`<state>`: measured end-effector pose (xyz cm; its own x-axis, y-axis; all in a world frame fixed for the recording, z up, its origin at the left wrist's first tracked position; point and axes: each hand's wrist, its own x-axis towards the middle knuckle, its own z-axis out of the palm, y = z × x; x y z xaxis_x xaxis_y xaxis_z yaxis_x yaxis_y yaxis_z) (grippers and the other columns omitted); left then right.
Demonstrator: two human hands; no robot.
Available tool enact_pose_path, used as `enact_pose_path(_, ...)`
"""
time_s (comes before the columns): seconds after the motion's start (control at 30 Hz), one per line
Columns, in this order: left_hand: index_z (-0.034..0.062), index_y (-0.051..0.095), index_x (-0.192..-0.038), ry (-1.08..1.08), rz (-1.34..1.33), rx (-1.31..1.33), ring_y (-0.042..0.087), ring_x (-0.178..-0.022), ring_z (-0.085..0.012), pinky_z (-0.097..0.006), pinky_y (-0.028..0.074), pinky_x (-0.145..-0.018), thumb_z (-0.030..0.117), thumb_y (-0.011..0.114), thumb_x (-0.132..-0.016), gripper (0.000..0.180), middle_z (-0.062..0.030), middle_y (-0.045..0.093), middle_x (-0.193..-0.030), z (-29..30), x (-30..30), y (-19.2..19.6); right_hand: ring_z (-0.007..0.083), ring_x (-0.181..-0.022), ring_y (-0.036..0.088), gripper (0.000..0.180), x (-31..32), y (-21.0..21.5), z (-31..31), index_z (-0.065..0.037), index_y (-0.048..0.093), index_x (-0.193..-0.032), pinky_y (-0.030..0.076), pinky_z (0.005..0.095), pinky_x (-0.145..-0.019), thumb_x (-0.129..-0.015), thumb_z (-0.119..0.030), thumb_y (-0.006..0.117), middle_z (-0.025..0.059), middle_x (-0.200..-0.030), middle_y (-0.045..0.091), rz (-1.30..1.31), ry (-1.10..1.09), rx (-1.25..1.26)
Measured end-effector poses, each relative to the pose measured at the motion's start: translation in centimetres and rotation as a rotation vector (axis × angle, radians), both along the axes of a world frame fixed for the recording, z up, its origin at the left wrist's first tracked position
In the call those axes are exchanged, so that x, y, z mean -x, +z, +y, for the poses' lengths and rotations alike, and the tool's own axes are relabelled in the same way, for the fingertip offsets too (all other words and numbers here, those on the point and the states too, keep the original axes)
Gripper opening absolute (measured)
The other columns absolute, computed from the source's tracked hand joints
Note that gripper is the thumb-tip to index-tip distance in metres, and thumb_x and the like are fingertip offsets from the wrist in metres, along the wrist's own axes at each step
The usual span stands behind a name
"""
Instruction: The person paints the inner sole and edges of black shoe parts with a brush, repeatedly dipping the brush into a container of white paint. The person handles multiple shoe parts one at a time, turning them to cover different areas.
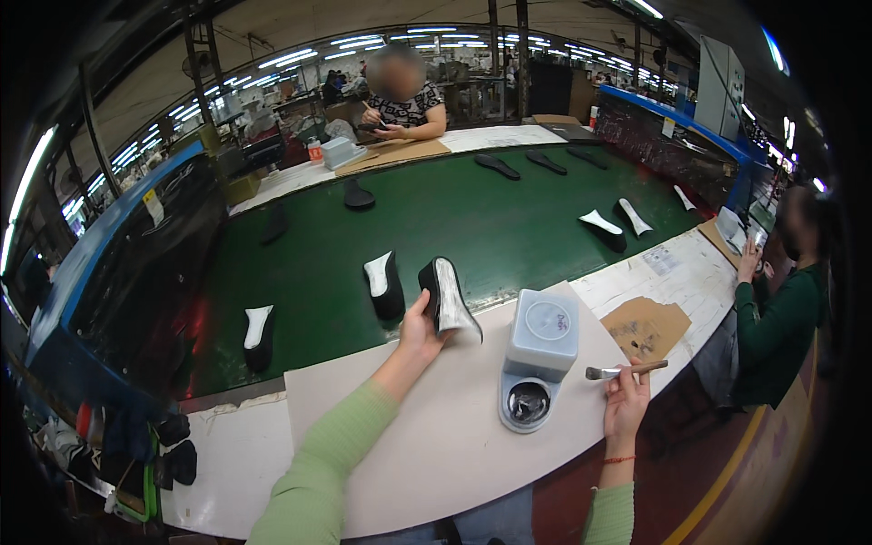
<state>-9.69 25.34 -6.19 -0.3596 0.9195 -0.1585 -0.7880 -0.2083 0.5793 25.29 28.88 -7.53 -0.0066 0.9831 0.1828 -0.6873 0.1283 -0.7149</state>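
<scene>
My left hand (420, 332) grips a black wedge shoe sole (449, 296) by its side, tilted up over the near edge of the green belt. The sole's pale inner face looks wet and streaked with grey. In my right hand (626, 401) is a flat brush (649, 367) with a wooden handle, its bristles pointing left and apart from the sole. Between my hands stands a translucent plastic dispenser (543, 338) with a round cup (529, 403) at its foot, which looks wet and dark inside. Another sole (385, 289) lies just left of the held one.
A green conveyor belt (436, 218) carries several more soles, some white-faced and some all black. Pale board (409, 454) covers my worktop; brown cardboard (647, 327) lies to the right. One co-worker (404, 104) sits across the belt, another (781, 309) at the right.
</scene>
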Motion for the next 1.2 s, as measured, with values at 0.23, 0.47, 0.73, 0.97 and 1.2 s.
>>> enact_pose_path(0.23,0.0057,0.046,-0.115,0.077,-0.213,-0.116,0.051,-0.105,-0.0344,-0.058,0.046,-0.085,0.034,0.038,-0.094,0.036,-0.0116,0.049,-0.116,12.2,-0.3,-2.0,0.0096,-0.060,0.048,0.026,0.3,0.4,-0.4,-0.005,0.045,-0.112,0.040,0.0235,-0.054,-0.087,-0.002,0.054,0.0083,-0.083,0.060,-0.015,-0.013,0.010)
enact_pose_path(0.47,0.0047,0.043,-0.124,0.109,-0.318,-0.084,0.044,-0.112,-0.0402,-0.062,0.035,-0.094,0.035,0.031,-0.095,0.043,-0.0176,0.046,-0.124,19.1,-1.0,-2.2,0.0115,-0.061,0.047,0.026,0.3,0.6,-0.4,-0.005,0.045,-0.111,0.041,0.0258,-0.057,-0.087,-0.001,0.052,0.0103,-0.083,0.059,-0.006,-0.002,0.023)
enact_pose_path(0.73,0.0059,0.048,-0.113,0.099,-0.313,-0.112,0.049,-0.100,-0.0389,-0.060,0.040,-0.085,0.033,0.035,-0.095,0.035,-0.0109,0.052,-0.112,22.2,-0.1,-4.1,0.0122,-0.062,0.047,0.026,0.3,0.8,-0.4,-0.004,0.044,-0.111,0.040,0.0267,-0.058,-0.087,-0.001,0.053,0.0106,-0.083,0.059,-0.047,-0.015,0.030)
enact_pose_path(0.97,0.0007,0.037,-0.126,0.021,-0.282,0.044,0.040,-0.117,-0.0399,-0.060,0.026,-0.100,0.024,0.025,-0.095,0.041,-0.0164,0.043,-0.129,21.0,1.7,-3.4,0.0122,-0.061,0.048,0.026,0.4,0.9,-0.3,-0.005,0.045,-0.110,0.040,0.0262,-0.058,-0.086,0.000,0.054,0.0086,-0.081,0.058,-0.050,-0.010,0.025)
enact_pose_path(1.2,-0.0021,0.055,-0.111,0.075,0.645,0.487,0.063,-0.081,-0.0280,-0.037,0.054,-0.069,0.019,0.048,-0.086,0.034,-0.0178,0.060,-0.104,14.6,4.0,-1.6,0.0106,-0.061,0.048,0.025,0.6,1.1,-0.4,-0.004,0.046,-0.108,0.040,0.0248,-0.057,-0.086,0.003,0.053,0.0059,-0.079,0.056,-0.045,-0.034,0.042)
